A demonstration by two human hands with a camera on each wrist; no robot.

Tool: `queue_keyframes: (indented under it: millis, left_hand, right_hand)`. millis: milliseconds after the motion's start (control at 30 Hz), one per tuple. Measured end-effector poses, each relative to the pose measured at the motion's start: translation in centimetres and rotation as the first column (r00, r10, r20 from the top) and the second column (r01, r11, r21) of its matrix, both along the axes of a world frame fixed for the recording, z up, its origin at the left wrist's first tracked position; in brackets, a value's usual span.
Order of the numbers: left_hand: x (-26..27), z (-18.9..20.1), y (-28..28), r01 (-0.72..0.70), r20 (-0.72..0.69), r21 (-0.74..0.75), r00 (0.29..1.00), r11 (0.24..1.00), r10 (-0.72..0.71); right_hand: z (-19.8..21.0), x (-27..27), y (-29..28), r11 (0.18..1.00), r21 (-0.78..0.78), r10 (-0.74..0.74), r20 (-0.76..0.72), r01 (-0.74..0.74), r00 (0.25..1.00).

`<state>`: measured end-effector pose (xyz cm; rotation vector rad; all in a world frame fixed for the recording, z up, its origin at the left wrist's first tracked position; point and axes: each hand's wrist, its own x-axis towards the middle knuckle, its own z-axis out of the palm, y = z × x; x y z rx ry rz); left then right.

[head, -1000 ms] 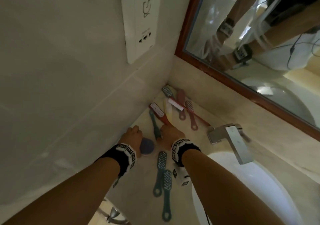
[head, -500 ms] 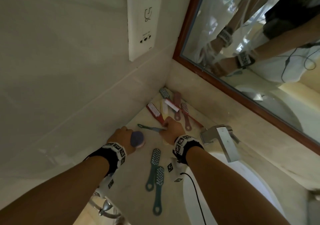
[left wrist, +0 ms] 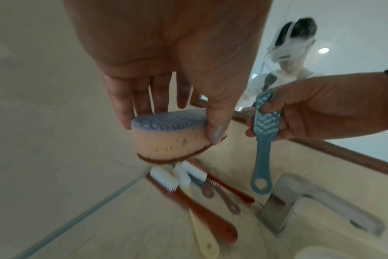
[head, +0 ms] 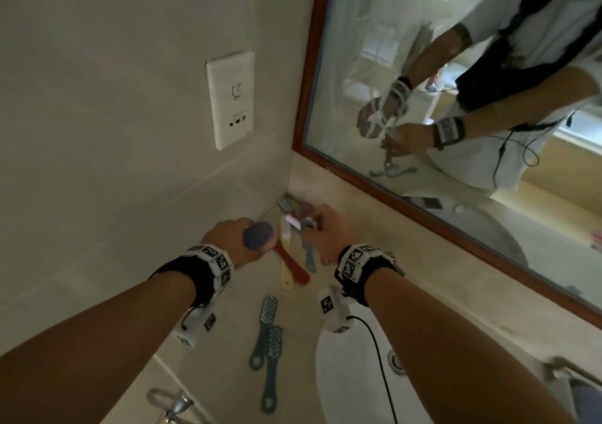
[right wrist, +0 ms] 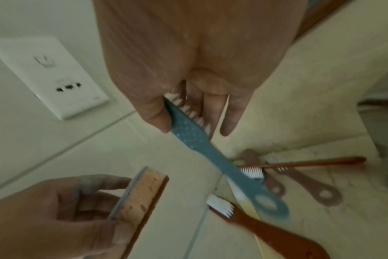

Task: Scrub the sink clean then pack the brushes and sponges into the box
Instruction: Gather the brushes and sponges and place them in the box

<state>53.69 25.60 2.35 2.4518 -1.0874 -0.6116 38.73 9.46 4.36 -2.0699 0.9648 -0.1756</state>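
My left hand (head: 228, 241) pinches an oval sponge (left wrist: 169, 135) with a blue scrub top and a brown base, lifted above the counter. My right hand (head: 321, 238) grips a teal brush (left wrist: 263, 145) by its bristle head, handle hanging down (right wrist: 213, 159). Below them in the counter corner lie a red brush (head: 291, 265), a cream brush (head: 285, 254) and brown brushes (right wrist: 308, 184). Two more teal brushes (head: 265, 348) lie nearer me. The white sink (head: 351, 384) is at lower right. No box is in view.
A chrome faucet (left wrist: 304, 203) stands by the sink, right of the brush pile. A wall socket plate (head: 231, 104) is on the left wall. A wood-framed mirror (head: 456, 97) runs along the back. A cable (head: 381, 358) trails from my right wrist over the sink.
My right hand has lifted the teal brush off the counter and now holds it up by the head. My left hand has raised the sponge. The view has tilted, showing more mirror.
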Motion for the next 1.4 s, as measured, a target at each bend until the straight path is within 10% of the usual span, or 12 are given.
queue_keyframes:
  millis: [567,1033,1400]
  left_hand:
    - [-11.4,20.1,-7.8,0.315,0.139,-0.387,0.949,0.867,-0.283]
    - [-30.9,26.2,-10.5,0.661,0.278,-0.348,0.750,0.665,-0.600]
    - [-52.5,25.0,-11.9,0.729,0.179,-0.334,0.671,0.597,-0.719]
  right_hand:
    - [20.7,-17.7,-1.7,0.877,-0.374,-0.264,0.149,0.301,0.953]
    - [27.0,-40.6,7.2,0.535,-0.487,-0.696,0.208,0.690,0.687]
    - [27.4,-60.7,10.3,0.449,-0.544,-0.788,0.133,0.709,0.601]
